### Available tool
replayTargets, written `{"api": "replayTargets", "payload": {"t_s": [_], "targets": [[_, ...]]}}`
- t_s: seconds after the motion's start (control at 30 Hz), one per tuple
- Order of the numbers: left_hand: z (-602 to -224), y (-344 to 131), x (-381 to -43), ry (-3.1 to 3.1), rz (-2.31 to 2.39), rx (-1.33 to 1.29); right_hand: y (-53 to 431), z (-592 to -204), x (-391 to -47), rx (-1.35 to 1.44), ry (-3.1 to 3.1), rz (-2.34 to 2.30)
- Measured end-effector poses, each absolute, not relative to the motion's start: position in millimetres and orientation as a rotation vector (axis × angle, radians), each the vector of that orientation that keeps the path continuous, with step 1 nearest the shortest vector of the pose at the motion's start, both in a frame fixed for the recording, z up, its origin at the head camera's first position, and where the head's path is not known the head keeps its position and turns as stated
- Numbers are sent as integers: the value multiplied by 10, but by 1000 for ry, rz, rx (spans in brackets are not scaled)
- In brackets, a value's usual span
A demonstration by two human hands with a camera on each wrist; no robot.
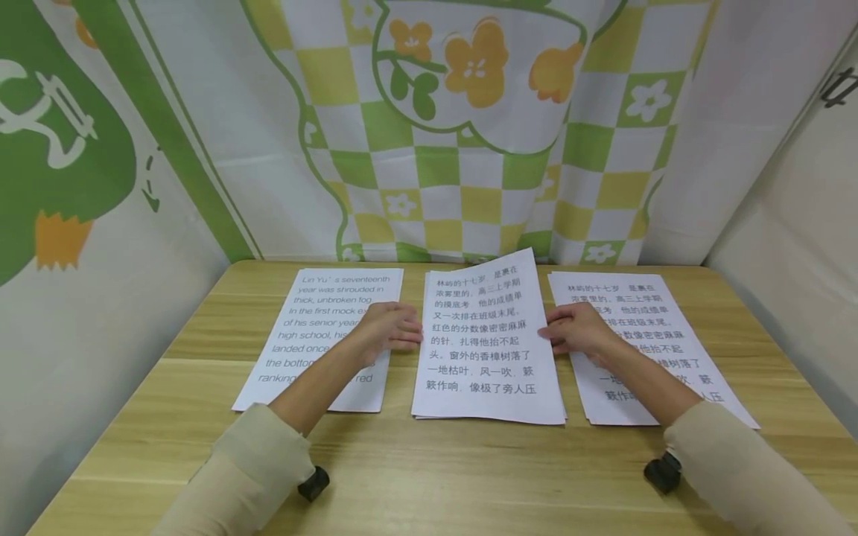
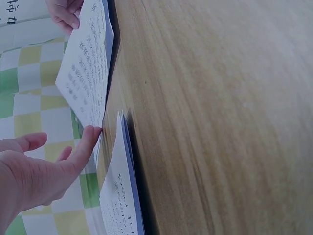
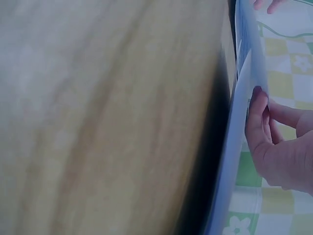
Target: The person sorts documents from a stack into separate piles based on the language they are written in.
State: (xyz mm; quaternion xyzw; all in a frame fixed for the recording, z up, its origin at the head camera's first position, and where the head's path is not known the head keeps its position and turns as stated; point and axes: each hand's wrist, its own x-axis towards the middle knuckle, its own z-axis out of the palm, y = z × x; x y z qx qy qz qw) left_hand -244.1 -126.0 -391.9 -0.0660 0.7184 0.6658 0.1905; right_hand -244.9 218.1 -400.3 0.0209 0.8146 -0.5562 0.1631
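Observation:
A white sheet of paper [image 1: 479,342] printed with Chinese text tops the middle stack, its upper right corner raised. At its right edge my right hand [image 1: 579,327] pinches the sheet between thumb and fingers; the right wrist view shows this hand [image 3: 288,152] at the lifted edge. My left hand [image 1: 389,327] touches the left edge with its fingertips. In the left wrist view, the thumb of that hand [image 2: 34,171] stands apart from the paper and the fingers are extended.
A left stack of English-printed sheets [image 1: 315,313] lies under my left forearm. A right stack with Chinese text [image 1: 643,298] lies partly beneath my right hand and forearm. All rest on a wooden table [image 1: 469,476], with a patterned curtain [image 1: 456,164] behind it.

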Motion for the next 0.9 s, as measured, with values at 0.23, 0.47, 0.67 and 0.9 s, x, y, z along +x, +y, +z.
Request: {"api": "replayTargets", "payload": {"t_s": [0.23,0.47,0.67,0.9], "targets": [[-3956,-1234,-2471,2051,1879,-203,2241,-3990,-2433,2,2278,-1638],[-3976,-1174,-2486,2120,1871,-215,2304,-3969,-2413,-50,2209,-1721],[-3972,-1120,-2459,2122,1854,-183,2329,-3982,-2406,-59,2163,-1764],[-3971,-1103,-2450,2134,1840,-175,2344,-3973,-2391,10,2166,-1752]]}}
